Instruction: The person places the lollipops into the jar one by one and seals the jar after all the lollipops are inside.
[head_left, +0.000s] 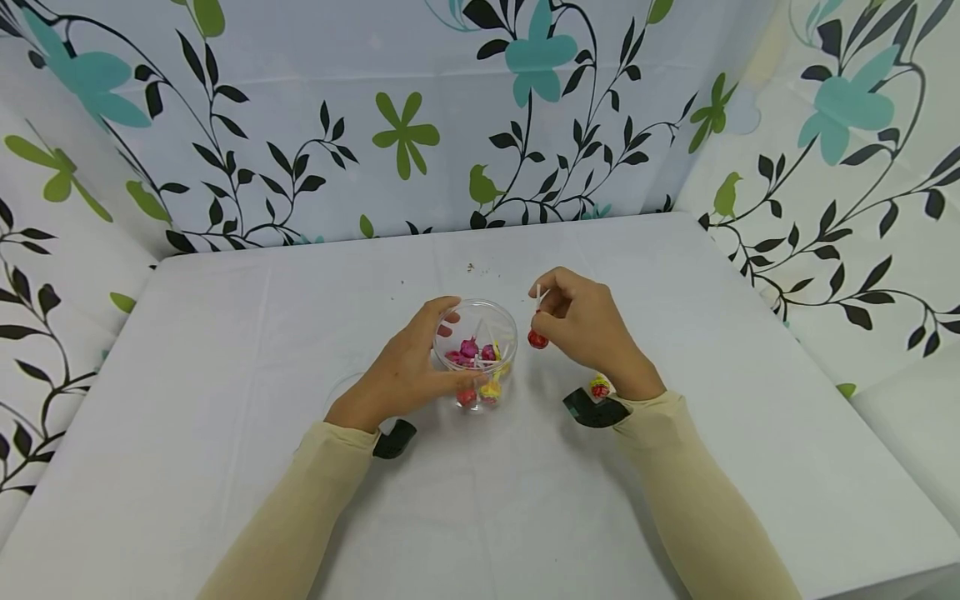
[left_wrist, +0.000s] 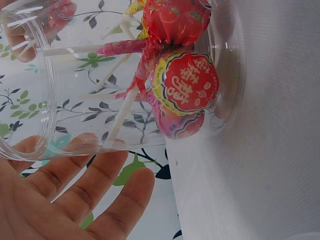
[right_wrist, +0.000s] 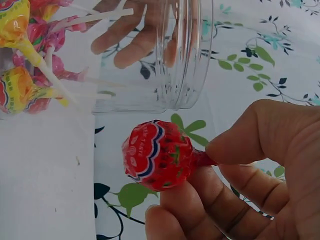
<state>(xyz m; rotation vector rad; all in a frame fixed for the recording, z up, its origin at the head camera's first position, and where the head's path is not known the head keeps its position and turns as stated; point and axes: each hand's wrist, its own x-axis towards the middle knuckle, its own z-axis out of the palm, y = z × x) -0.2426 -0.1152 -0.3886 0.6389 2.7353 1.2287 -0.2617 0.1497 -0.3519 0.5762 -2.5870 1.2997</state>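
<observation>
A clear plastic jar (head_left: 513, 335) stands upright on the table, with several wrapped lollipops (head_left: 468, 350) inside, sticks pointing up. My left hand (head_left: 405, 371) holds the jar from its left side, thumb across the near wall and fingers around the far side. To the right of the jar's mouth, my right hand (head_left: 585, 325) pinches a red-wrapped lollipop (right_wrist: 157, 155) just behind its head. The candy hangs downward beside the jar, apart from it. Another red and yellow lollipop (head_left: 600, 386) lies on the table, partly hidden by the right wrist.
A white cloth covers the table (head_left: 187, 467). A clear round edge (head_left: 339, 385), possibly a lid, shows partly behind the left wrist. Small crumbs (head_left: 471, 267) lie beyond the jar. Patterned curtains (head_left: 315, 125) stand at the back and both sides.
</observation>
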